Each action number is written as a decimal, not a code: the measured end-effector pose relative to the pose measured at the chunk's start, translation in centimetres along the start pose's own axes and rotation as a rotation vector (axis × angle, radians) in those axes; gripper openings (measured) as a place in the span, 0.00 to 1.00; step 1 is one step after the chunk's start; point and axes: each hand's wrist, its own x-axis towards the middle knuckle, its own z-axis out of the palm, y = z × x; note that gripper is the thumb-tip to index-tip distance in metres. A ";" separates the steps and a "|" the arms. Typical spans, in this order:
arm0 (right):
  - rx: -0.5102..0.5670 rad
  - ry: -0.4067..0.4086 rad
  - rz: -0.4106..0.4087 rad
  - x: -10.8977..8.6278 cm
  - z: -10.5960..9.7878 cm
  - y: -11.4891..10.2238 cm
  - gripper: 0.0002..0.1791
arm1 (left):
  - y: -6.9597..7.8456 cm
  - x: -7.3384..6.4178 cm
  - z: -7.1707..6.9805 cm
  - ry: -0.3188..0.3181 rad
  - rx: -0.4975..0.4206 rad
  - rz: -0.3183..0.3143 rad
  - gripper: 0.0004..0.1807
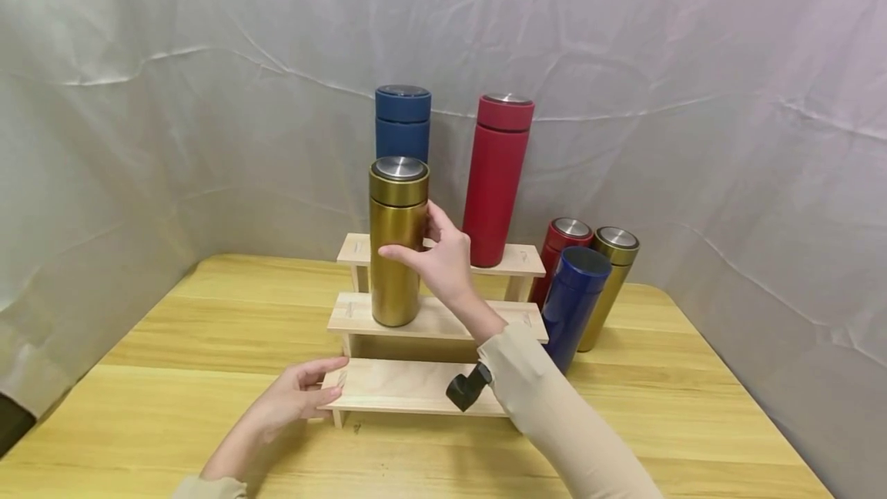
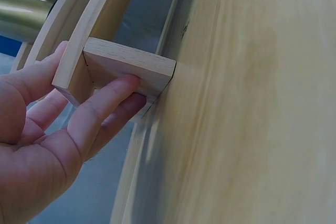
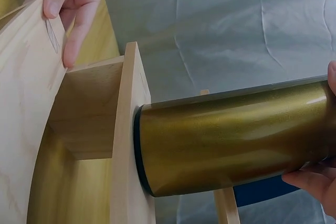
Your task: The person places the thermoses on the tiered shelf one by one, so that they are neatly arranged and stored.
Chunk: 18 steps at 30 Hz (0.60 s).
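A gold thermos bottle (image 1: pixel 398 268) stands upright on the middle step of a three-step wooden rack (image 1: pixel 436 319), toward its left end. My right hand (image 1: pixel 446 256) grips the bottle's side from the right, thumb across the front. In the right wrist view the bottle's dark base (image 3: pixel 140 150) meets the step's surface. My left hand (image 1: pixel 291 395) holds the left end of the lowest step, thumb on top. The left wrist view shows its fingers (image 2: pixel 113 95) against the step's wooden leg (image 2: pixel 128 61).
On the top step stand a blue bottle (image 1: pixel 403 125), partly behind the gold one, and a tall red bottle (image 1: pixel 499 183). Right of the rack, a shorter red bottle (image 1: pixel 554 252), a dark blue bottle (image 1: pixel 571 314) and another gold bottle (image 1: pixel 606 299) cluster on the wooden table (image 1: pixel 693 406). Grey cloth (image 1: pixel 277 137) hangs behind.
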 end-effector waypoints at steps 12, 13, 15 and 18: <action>-0.024 -0.071 0.043 -0.3 0.2 0.3 0.44 | 0.0 0.0 0.0 0.005 0.008 -0.002 0.32; -0.038 -0.073 0.047 -0.3 0.3 0.3 0.45 | 0.0 0.0 0.1 0.005 0.008 -0.002 0.32; -0.069 -0.072 0.056 -0.3 0.3 0.2 0.46 | 0.0 0.0 0.1 0.004 0.007 0.000 0.32; -0.091 -0.068 0.064 -0.3 0.4 0.1 0.46 | 0.0 0.0 0.0 0.002 0.008 0.004 0.32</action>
